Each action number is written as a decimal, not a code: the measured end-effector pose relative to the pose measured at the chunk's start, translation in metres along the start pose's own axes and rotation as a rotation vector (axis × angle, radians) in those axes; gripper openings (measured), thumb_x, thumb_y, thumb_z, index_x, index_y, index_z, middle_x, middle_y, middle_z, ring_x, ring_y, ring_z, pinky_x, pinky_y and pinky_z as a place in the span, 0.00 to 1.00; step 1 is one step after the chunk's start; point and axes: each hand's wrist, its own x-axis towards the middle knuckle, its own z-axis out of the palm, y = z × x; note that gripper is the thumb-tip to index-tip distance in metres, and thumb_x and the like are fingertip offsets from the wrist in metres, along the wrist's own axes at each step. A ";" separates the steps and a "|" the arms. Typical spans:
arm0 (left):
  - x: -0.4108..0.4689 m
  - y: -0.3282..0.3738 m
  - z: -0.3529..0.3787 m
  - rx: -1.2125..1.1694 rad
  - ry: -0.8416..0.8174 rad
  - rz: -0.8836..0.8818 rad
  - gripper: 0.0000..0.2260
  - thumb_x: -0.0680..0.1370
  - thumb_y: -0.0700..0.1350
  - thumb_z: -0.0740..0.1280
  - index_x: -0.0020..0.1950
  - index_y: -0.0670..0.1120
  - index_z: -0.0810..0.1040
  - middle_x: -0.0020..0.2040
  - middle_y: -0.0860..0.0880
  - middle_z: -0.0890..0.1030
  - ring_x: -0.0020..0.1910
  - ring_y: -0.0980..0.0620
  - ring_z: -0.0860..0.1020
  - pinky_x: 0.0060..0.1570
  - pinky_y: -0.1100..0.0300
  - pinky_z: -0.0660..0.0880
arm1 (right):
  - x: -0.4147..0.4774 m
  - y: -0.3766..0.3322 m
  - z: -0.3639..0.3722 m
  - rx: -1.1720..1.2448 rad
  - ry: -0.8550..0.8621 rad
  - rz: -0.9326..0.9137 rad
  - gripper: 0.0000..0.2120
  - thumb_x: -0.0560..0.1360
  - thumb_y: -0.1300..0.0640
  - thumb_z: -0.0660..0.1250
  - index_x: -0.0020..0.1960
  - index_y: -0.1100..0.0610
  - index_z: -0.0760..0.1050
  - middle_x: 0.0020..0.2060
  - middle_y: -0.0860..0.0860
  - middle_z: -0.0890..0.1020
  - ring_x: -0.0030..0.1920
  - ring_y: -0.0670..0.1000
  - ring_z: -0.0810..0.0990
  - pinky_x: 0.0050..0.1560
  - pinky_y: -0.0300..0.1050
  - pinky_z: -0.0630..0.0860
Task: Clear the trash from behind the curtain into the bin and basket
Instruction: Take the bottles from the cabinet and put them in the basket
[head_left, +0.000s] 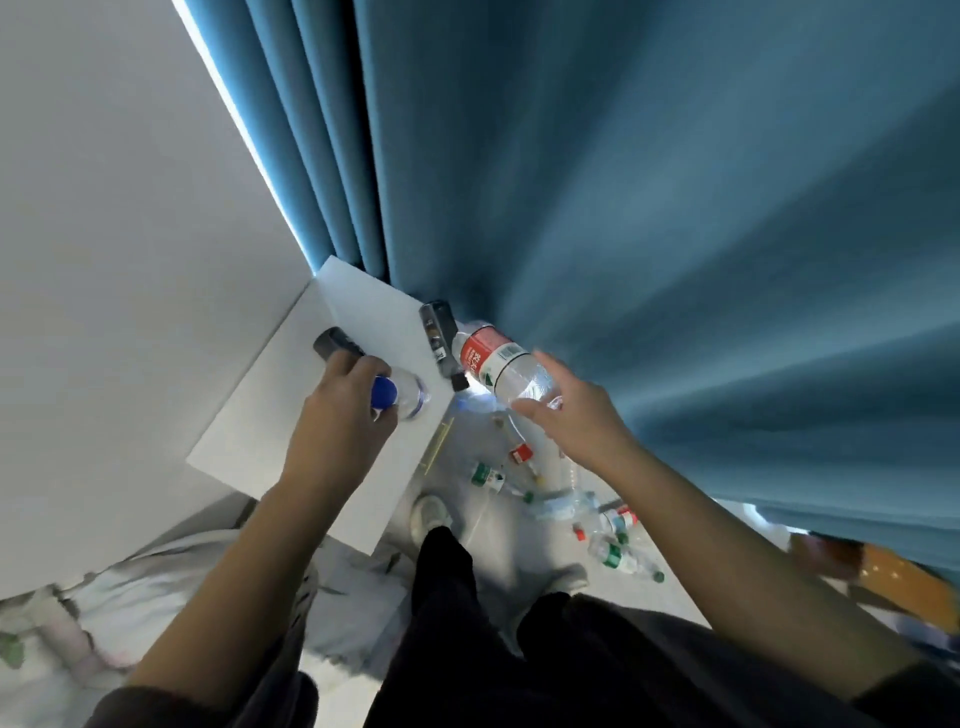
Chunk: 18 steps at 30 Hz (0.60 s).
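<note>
Your left hand (337, 415) is clenched around a clear blue-capped bottle (408, 395), out over the white tabletop (363, 312) that runs up to the foot of the blue curtain (623, 208). A grey can (335, 344) pokes out past its knuckles; you cannot tell whether it is held too. Your right hand (571, 421) grasps the base of a red-label bottle (493, 358) between thumb and fingers, tilted right against the curtain's hem, just beside a dark can (440, 332). Loose bottles (613, 551) lie on the floor (493, 525) along the curtain's edge.
</note>
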 end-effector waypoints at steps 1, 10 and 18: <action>0.002 0.017 -0.002 0.004 0.002 0.047 0.17 0.72 0.40 0.74 0.59 0.43 0.76 0.58 0.45 0.76 0.47 0.47 0.76 0.50 0.59 0.73 | -0.012 0.007 -0.015 0.006 0.050 0.000 0.33 0.75 0.47 0.70 0.76 0.45 0.60 0.55 0.53 0.78 0.51 0.53 0.76 0.44 0.34 0.71; -0.032 0.169 0.002 0.009 0.025 0.405 0.13 0.72 0.39 0.71 0.56 0.43 0.76 0.53 0.46 0.73 0.39 0.46 0.74 0.44 0.55 0.73 | -0.129 0.107 -0.112 0.003 0.560 0.020 0.16 0.70 0.52 0.76 0.54 0.56 0.79 0.45 0.51 0.77 0.42 0.50 0.73 0.42 0.36 0.64; -0.119 0.295 0.056 -0.114 0.034 0.620 0.14 0.69 0.36 0.74 0.52 0.46 0.79 0.47 0.53 0.73 0.34 0.60 0.75 0.38 0.70 0.67 | -0.249 0.215 -0.166 0.064 0.889 -0.043 0.19 0.69 0.60 0.76 0.58 0.51 0.78 0.48 0.45 0.78 0.43 0.48 0.77 0.49 0.41 0.75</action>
